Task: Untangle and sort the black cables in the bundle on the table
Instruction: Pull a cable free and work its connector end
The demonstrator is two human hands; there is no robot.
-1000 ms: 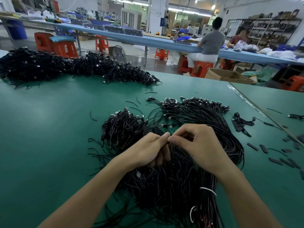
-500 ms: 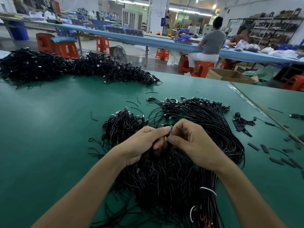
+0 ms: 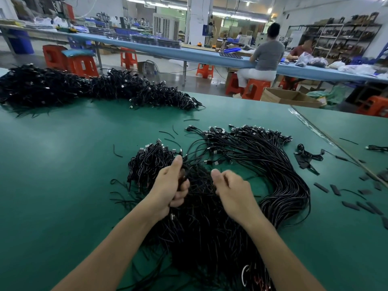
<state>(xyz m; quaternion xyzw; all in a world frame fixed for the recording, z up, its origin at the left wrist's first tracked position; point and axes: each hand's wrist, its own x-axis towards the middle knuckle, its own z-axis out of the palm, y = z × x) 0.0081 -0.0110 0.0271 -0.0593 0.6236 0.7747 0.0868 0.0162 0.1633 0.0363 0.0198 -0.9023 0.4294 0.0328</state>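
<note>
A big tangle of black cables (image 3: 210, 227) lies on the green table (image 3: 63, 185) in front of me. My left hand (image 3: 171, 187) grips a clump of cables from the tangle, thumb pointing up toward a smaller bunch of cables (image 3: 151, 160) with metal plugs. My right hand (image 3: 233, 192) sits over the middle of the tangle, fingers curled into the strands, thumb raised; what it holds is hidden under the fingers. A combed, curved sheaf of cables (image 3: 273, 164) fans out to the right, plugs at its far end.
A long heap of black cables (image 3: 84, 89) stretches across the far left of the table. Short black sleeves and cable scraps (image 3: 357, 198) lie scattered at the right. A seam (image 3: 327, 139) joins a second table. People sit at a blue bench (image 3: 210, 53) behind.
My hands, which met pinching together at the centre, have drawn apart. The left moved left and now grips a clump; the right shifted slightly right and lower.
</note>
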